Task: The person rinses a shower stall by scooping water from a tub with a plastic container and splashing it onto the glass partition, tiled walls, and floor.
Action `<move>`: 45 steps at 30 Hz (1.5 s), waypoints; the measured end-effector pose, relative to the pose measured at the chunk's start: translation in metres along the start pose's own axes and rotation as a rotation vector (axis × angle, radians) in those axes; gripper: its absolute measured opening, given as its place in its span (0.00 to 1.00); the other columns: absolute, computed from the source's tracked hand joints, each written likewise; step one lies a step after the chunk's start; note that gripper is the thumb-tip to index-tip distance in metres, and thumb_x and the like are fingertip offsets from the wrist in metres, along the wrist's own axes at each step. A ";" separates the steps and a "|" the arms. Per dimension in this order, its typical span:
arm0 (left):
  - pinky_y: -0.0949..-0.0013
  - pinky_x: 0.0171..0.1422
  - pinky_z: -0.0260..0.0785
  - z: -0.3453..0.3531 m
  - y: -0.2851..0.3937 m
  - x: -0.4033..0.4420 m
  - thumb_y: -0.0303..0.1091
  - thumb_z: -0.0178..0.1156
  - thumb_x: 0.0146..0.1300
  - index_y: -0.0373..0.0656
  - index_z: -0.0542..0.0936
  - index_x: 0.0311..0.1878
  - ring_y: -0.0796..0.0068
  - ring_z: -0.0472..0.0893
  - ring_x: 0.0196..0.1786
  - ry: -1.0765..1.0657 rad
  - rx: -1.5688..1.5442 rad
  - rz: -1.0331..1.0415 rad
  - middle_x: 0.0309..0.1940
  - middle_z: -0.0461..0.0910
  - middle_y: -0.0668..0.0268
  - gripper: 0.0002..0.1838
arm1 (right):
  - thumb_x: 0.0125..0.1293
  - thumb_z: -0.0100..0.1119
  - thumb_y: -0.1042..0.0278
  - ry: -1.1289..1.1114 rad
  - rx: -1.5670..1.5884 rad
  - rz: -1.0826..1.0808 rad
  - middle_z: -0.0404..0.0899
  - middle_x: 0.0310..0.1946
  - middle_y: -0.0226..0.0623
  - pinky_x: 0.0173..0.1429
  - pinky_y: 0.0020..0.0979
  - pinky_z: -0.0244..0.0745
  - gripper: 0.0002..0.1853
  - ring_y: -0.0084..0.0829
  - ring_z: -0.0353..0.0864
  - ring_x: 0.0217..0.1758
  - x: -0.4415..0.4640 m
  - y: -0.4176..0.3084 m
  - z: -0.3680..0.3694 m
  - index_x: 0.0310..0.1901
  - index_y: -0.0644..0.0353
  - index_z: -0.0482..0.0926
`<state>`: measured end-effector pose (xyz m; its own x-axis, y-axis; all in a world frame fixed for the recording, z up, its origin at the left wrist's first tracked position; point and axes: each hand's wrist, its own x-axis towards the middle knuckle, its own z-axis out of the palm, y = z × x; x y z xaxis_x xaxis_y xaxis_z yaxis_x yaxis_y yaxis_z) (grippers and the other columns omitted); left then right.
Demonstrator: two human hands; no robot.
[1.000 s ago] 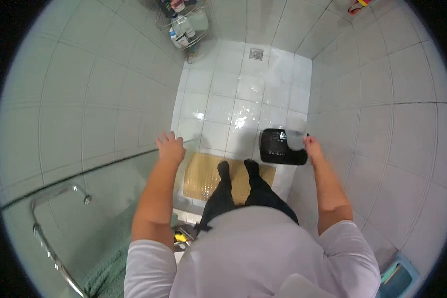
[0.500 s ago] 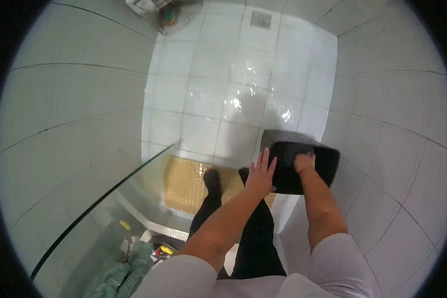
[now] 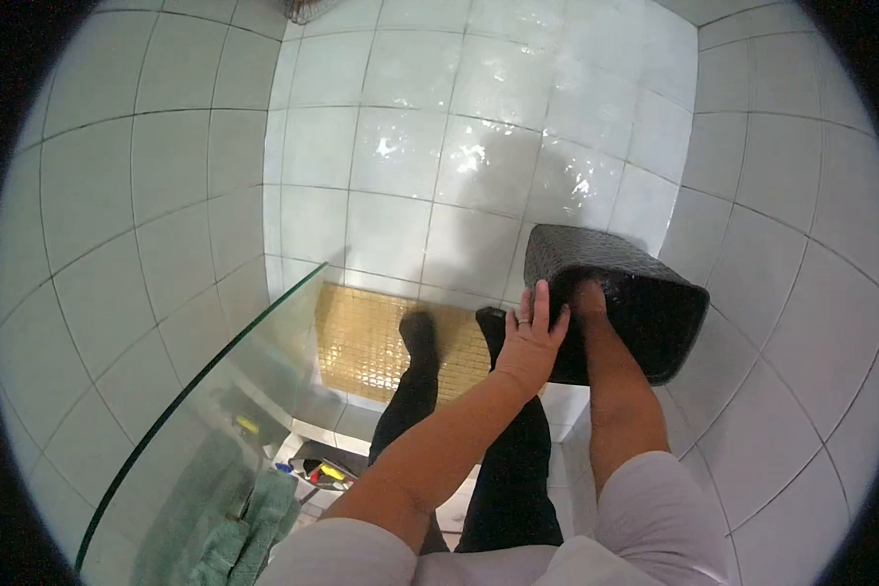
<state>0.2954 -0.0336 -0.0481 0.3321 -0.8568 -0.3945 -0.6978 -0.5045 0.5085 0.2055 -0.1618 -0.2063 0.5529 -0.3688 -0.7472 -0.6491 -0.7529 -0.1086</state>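
A black textured bin (image 3: 596,251) stands tilted on the wet white tiled floor, its opening turned toward me. My left hand (image 3: 532,347) rests against the bin's left rim with its fingers spread, a ring on one finger. Deep inside the bin is my right hand (image 3: 588,296); its fingers are hidden in the dark interior, and whatever it holds does not show.
My feet in dark socks are on a yellowish mat (image 3: 361,337). A glass panel (image 3: 220,391) rises at the left, with green towels (image 3: 244,527) and a container of colourful items (image 3: 327,469) near it. Tiled walls flank both sides.
My left hand has come across from the left to the bin's rim. My right hand has gone down into the bin with the clear container it held, now out of sight. The bin has tipped toward me.
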 end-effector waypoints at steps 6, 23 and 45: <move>0.47 0.56 0.50 -0.004 0.003 0.000 0.29 0.45 0.52 0.50 0.58 0.56 0.43 0.48 0.60 -0.054 0.047 -0.055 0.60 0.32 0.45 0.25 | 0.54 0.49 0.59 0.221 0.732 0.007 0.74 0.32 0.44 0.44 0.33 0.65 0.13 0.42 0.72 0.39 -0.088 0.027 -0.053 0.33 0.60 0.74; 0.58 0.52 0.56 -0.014 0.000 0.041 0.28 0.52 0.48 0.47 0.63 0.49 0.58 0.66 0.50 0.416 -0.366 -0.497 0.45 0.67 0.59 0.22 | 0.53 0.51 0.54 0.507 1.626 0.323 0.66 0.26 0.25 0.37 0.28 0.58 0.11 0.21 0.65 0.33 -0.205 0.063 -0.238 0.27 0.51 0.66; 0.58 0.45 0.64 -0.003 -0.004 0.042 0.24 0.46 0.51 0.44 0.63 0.47 0.52 0.69 0.43 0.393 -0.584 -0.485 0.42 0.67 0.55 0.17 | 0.57 0.47 0.64 0.963 1.905 -0.306 0.70 0.32 0.32 0.56 0.42 0.55 0.07 0.29 0.67 0.45 -0.161 0.032 -0.300 0.27 0.57 0.68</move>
<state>0.3135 -0.0678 -0.0643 0.7810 -0.4519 -0.4311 -0.0182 -0.7065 0.7075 0.2523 -0.2899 0.1066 0.3395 -0.9243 -0.1743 0.2284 0.2607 -0.9380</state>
